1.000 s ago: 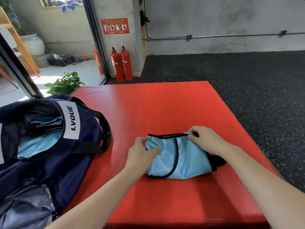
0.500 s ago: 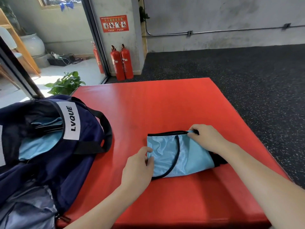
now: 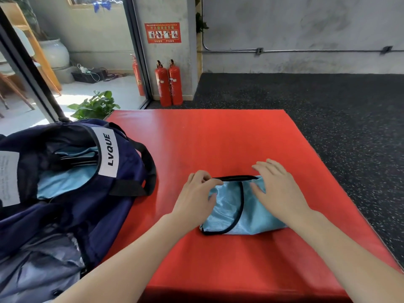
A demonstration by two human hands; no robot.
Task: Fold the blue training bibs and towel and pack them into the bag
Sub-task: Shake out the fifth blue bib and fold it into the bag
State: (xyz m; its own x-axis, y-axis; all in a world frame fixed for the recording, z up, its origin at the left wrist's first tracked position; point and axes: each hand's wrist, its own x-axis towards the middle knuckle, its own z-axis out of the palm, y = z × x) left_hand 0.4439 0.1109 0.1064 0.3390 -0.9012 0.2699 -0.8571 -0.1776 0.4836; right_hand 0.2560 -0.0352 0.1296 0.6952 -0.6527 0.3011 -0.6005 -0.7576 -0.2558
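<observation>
Folded bib (image 3: 247,206): light blue mesh with black piping, lay on the near-centre of the red mat (image 3: 218,138), folded into a compact bundle with its black-trimmed edge on the far side.

Left hand (image 3: 194,200): rested on the bib's left end, fingers curled over the far left corner; whether they pinched the cloth could not be told from this view.

Right hand (image 3: 277,191): lay flat on the bib's right half, fingers (image 3: 262,167) straight and spread, reaching past the far trimmed edge, palm pressing the fabric down and gripping nothing.

Bag (image 3: 65,193): navy duffel with a white "LVQUE" label (image 3: 109,152), stood at the left, overlapping the mat's left edge, mouth open upward. Light blue fabric (image 3: 63,182) already lay inside it. Black strap (image 3: 146,162) looped on its right side, near but apart from the left hand.

Surroundings: two red fire extinguishers (image 3: 169,84) stood against the far wall under a red notice (image 3: 162,32); a green potted plant (image 3: 94,104) stood far left beyond the bag; dark speckled floor (image 3: 328,106) lay right of and beyond the mat.
</observation>
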